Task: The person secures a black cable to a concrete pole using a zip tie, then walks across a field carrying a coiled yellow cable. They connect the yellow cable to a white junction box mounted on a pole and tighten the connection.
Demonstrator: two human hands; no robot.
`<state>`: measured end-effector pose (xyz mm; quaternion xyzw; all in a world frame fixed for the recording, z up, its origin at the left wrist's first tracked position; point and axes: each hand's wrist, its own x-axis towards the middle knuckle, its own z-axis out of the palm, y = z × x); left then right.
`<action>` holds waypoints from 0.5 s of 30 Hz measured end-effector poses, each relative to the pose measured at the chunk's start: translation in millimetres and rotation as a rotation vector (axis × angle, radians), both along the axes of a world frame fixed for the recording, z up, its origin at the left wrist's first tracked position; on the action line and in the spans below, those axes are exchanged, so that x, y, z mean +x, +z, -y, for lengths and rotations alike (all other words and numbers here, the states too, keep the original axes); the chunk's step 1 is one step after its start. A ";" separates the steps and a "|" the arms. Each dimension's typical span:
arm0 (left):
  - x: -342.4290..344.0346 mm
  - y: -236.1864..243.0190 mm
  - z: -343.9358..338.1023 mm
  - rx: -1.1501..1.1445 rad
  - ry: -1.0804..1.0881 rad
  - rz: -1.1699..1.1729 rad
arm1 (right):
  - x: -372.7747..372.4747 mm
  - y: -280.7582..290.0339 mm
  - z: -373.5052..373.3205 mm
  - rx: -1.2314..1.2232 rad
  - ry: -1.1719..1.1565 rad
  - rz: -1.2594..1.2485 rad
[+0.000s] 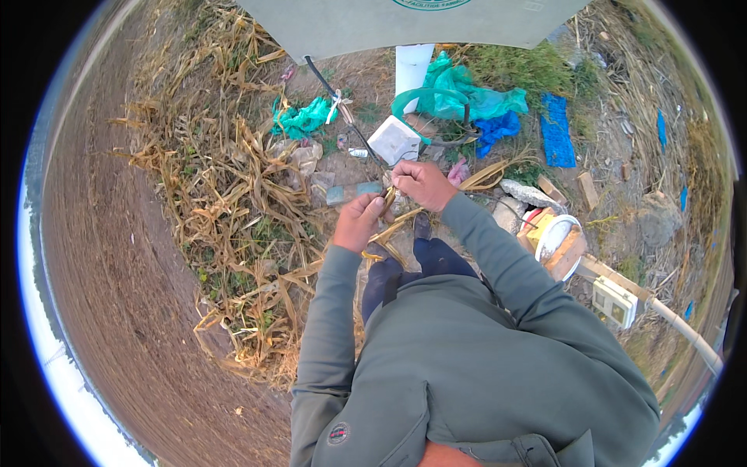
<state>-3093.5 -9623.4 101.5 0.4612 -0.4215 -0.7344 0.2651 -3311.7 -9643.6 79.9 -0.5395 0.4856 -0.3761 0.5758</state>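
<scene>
My left hand (pixel 360 220) and my right hand (pixel 424 185) are close together in front of my legs, both with closed fingers. Between them runs a thin yellowish-brown strip (pixel 391 194), pinched by each hand; whether it is a dry leaf or a wire I cannot tell. A dark rod or cable (pixel 354 124) slopes down from the grey panel (pixel 412 31) and ends close to my right fingers. White ties are knotted around it partway. Beyond my hands a white box (pixel 394 140) sits on the ground at the foot of a white post (pixel 412 74).
Dry corn stalks (pixel 226 187) lie to the left, beside bare tilled soil (pixel 117 257). Green netting (pixel 467 89), a green hose (pixel 408 97) and blue plastic (pixel 557 132) lie ahead. At right are a white bucket (pixel 554 226), stones (pixel 529 192), a meter box (pixel 615 302) and a pole (pixel 685 331).
</scene>
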 end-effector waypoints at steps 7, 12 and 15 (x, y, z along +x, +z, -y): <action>2.0 -3.5 -7.8 -0.144 -0.016 0.089 | -2.0 11.4 12.0 -0.115 0.105 -0.276; -8.2 1.2 5.7 -0.075 -0.021 0.171 | -2.0 7.5 18.2 -0.076 0.090 -0.286; -12.8 2.6 6.6 -0.049 -0.003 0.142 | -2.7 1.8 15.6 -0.014 0.060 -0.203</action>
